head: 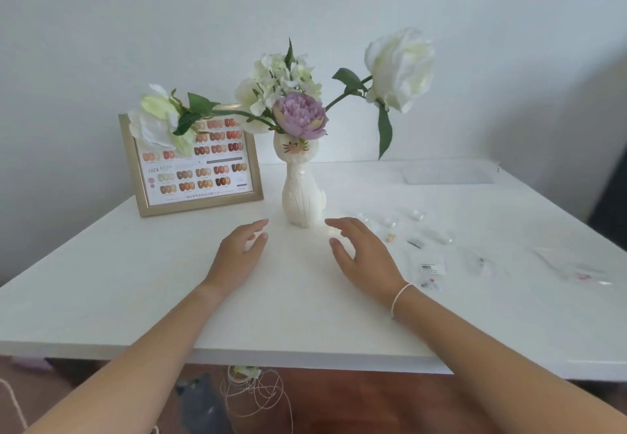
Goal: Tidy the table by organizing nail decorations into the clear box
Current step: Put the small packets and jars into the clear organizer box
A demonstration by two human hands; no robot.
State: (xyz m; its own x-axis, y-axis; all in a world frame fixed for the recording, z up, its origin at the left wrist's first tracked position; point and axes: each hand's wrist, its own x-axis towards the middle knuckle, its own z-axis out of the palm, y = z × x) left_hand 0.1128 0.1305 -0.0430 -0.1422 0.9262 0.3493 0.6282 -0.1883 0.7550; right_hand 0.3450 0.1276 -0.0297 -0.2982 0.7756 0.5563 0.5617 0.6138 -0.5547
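Several small clear packets of nail decorations (pixel 431 272) lie scattered on the right half of the white table (pixel 142 297). A flat clear box (pixel 447 175) lies at the back right of the table. My left hand (pixel 237 257) hovers over the table's middle, fingers apart, holding nothing. My right hand (pixel 361 253) hovers just right of it, fingers spread and empty, a thin white bracelet on its wrist. Both hands are in front of the vase, and the packets lie to the right of my right hand.
A white cat-shaped vase (pixel 302 192) with white and purple flowers stands at the centre, just beyond my fingertips. A gold-framed nail colour chart (pixel 193 165) leans at the back left. A white wall rises behind. Tangled string (pixel 258 389) lies on the floor under the front edge.
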